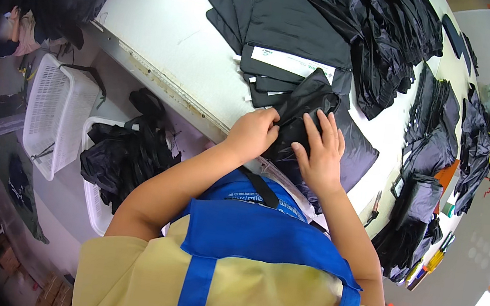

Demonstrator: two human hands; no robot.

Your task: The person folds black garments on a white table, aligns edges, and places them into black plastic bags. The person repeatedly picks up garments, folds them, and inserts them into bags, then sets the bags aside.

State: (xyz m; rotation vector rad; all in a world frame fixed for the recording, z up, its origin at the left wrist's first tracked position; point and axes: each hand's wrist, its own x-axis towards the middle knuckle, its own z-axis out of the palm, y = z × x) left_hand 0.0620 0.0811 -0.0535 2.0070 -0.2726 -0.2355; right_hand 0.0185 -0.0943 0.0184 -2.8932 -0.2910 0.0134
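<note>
A black fabric piece (293, 120) lies partly folded at the table's near edge, its upper corner raised in a peak. My left hand (252, 132) pinches its left side between thumb and curled fingers. On its right side my right hand (323, 153) rests with fingers spread, pressing the cloth down. Under and beside my right hand more black fabric (352, 151) is spread. Just beyond my hands is a fanned stack of black fabric pieces (301, 22). A white printed strip (290, 62) runs across that stack, and small white tags stick out at its left side.
Gathered black cloth (384, 66) heaps on the white table (168, 27) at the far right. Further right are more black bundles (423, 193) and yellow-handled tools (437, 256). Left of the table stand two white baskets (57, 111), one holding black cloth (125, 160). Another person (27, 34) is at far left.
</note>
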